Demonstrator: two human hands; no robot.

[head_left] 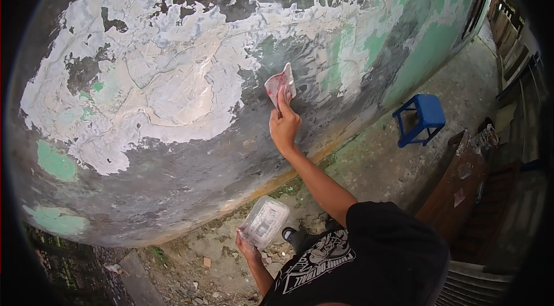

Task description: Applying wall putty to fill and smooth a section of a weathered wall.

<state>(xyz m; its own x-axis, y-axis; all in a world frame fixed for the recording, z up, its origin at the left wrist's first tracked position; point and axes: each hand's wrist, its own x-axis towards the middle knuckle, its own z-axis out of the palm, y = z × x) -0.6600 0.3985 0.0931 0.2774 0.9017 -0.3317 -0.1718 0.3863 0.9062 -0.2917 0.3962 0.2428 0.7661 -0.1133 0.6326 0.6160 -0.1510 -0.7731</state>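
In front of me stands a wall [190, 159] with grey bare patches, green paint and a broad area of white putty [173, 87]. My right hand [285, 127] is closed round a putty scraper [280, 84], a flat pale blade with reddish smears, its face against or close to the wall at the putty's right edge. Lower down, my left hand [247, 246] grips the side of a clear plastic tub [265, 222], held tilted at waist height. White residue coats the tub's inside. Some white smears show on the left fingers.
A blue plastic stool [430, 111] stands on the concrete ground to the right. Beyond it is a brown wooden table [447, 185] with small things on it. Rubble and stones [213, 271] lie along the wall's foot. A fence [513, 46] runs at far right.
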